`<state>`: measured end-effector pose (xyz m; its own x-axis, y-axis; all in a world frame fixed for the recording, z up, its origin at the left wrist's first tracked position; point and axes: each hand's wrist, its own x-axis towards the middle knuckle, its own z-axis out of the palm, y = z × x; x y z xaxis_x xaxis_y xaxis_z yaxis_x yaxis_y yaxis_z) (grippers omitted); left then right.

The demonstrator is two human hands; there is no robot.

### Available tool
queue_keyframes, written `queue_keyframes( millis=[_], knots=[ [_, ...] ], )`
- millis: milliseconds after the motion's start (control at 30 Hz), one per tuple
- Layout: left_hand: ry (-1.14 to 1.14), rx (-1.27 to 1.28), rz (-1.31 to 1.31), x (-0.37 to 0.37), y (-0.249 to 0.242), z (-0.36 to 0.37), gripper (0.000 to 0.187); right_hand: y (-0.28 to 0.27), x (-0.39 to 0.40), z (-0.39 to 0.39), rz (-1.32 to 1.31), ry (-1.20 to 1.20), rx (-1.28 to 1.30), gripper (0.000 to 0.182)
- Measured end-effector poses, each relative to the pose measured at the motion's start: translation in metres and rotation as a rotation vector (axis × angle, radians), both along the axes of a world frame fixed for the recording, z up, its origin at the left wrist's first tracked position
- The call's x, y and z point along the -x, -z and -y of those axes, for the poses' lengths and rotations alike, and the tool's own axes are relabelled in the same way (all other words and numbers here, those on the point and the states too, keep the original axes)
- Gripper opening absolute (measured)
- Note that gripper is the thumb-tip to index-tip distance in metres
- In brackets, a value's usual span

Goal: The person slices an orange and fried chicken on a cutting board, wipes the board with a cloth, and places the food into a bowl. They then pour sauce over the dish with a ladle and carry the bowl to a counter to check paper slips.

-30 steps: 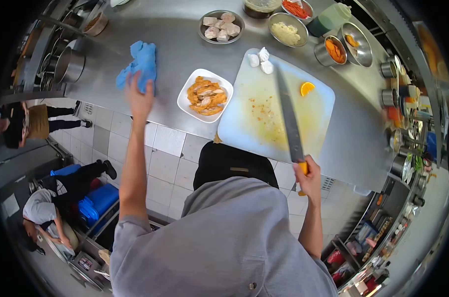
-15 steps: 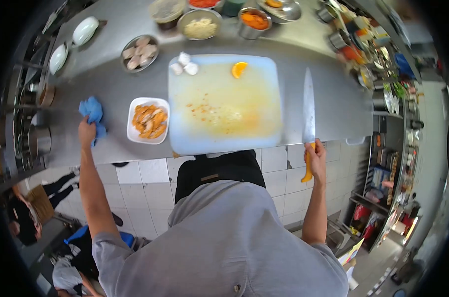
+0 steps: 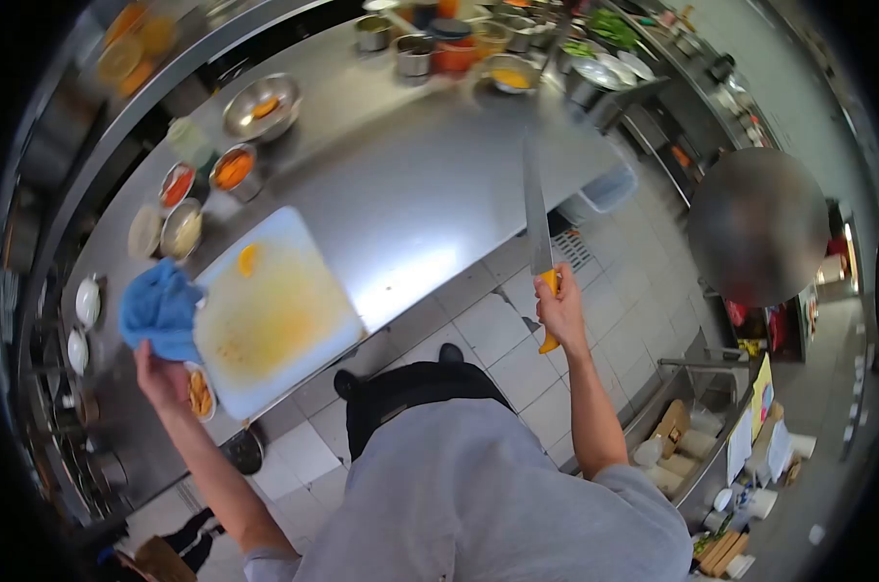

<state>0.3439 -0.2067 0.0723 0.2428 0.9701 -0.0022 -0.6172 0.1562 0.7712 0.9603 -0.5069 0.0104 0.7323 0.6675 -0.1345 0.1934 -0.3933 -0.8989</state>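
Observation:
In my right hand (image 3: 562,308) is a long kitchen knife (image 3: 536,209), gripped by its yellow handle, with the blade pointing away from me beyond the counter's front edge. My left hand (image 3: 163,373) holds a blue cloth (image 3: 160,308) up over the left side of the counter. The cloth hangs partly in front of the cutting board's left edge. Yellow stains mark the white cutting board (image 3: 299,281), and an orange wedge (image 3: 248,260) lies near its far end. Beside my left hand, a white dish (image 3: 212,412) of orange-brown strips is partly hidden.
Along the counter's back stand a steel bowl (image 3: 262,107), a container of orange pieces (image 3: 234,169) and a bowl of pale shreds (image 3: 182,231). A person (image 3: 757,228) is at the right. A clear plastic bin (image 3: 604,192) is by the counter's far end.
My view has turned to the right. My left hand has lifted the blue cloth from the counter and it now looks spread out. The knife stays in my right hand.

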Motion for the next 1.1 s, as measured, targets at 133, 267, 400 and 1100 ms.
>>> queue_keyframes(
  millis=[133, 267, 400, 1100],
  knots=[
    [0.367, 0.024, 0.122, -0.247, 0.009, 0.033, 0.056, -0.016, -0.052, 0.054, 0.328, 0.149, -0.022, 0.037],
    [0.741, 0.064, 0.030, -0.440, 0.011, 0.099, 0.059, -0.027, -0.103, 0.100, 0.435, 0.235, -0.091, 0.047],
    [1.080, 0.099, -0.039, -0.576, 0.008, 0.167, 0.057, -0.007, -0.131, 0.136, 0.500, 0.366, -0.126, 0.049],
    [1.536, 0.182, -0.177, -0.975, 0.080, 0.193, 0.049, 0.034, -0.397, 0.121, 0.400, 0.477, 0.026, 0.041]
  ],
)
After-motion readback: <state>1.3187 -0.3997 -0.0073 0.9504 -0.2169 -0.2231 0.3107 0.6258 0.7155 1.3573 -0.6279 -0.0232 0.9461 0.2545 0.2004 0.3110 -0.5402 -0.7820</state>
